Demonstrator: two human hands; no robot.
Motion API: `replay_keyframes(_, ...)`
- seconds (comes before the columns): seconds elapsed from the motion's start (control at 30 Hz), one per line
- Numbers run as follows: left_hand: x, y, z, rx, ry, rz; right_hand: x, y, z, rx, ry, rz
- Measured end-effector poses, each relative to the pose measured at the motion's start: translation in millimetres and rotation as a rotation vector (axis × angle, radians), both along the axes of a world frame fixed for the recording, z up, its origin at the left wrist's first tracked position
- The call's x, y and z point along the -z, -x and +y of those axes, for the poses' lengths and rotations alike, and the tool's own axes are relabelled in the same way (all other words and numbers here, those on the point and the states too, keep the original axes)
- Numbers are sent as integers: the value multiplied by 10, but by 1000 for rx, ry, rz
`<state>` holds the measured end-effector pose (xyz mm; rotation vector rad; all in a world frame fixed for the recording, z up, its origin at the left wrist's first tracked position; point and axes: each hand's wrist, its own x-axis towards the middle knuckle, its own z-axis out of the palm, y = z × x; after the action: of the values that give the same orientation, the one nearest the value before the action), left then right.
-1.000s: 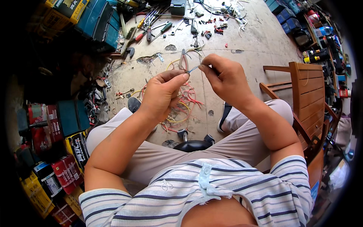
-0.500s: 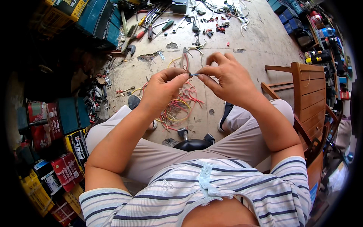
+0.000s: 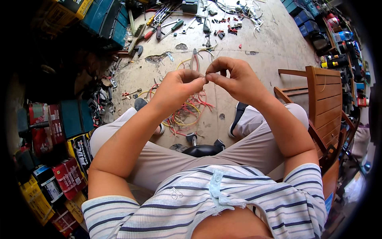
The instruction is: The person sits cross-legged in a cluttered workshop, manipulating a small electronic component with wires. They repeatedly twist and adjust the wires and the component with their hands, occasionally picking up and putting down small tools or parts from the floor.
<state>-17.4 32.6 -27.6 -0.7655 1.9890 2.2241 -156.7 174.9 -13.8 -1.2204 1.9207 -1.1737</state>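
Pinching narrow, left hand (image 3: 177, 86) and right hand (image 3: 238, 79) meet at the fingertips (image 3: 215, 77), can't tell on what. Anything tiny could drop into the wires (image 3: 190, 108) on the floor (image 3: 270, 47) if that grip slackens.

The chair (image 3: 325, 95) appears to be made of smooth, faintly glossy wood. The floor (image 3: 270, 44) is surfaced in rough, pitted concrete. The wires (image 3: 185, 113) are coated in plastic, and the pliers (image 3: 194, 59) are tipped with metal. The shirt (image 3: 171, 205) is made of ribbed cloth, the trousers (image 3: 159, 159) of smoother, matt cloth.
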Motion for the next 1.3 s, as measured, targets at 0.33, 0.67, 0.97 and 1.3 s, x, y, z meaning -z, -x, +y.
replay_keyframes(0.33, 27, 64, 182, -72, 221, 165, 196, -39, -80, 358, 143, -171)
replay_keyframes(0.67, -30, 108, 80, -44, -88, 115, 189, 38, -43, 236, 3, -421)
replay_keyframes(0.97, 11, 123, 67, -40, 262, 119, 103, 22, -22, 272, -43, -618)
replay_keyframes(1.3, 29, 161, 227, -277, 11, 70, 207, -202, -98, 549, 268, -921)
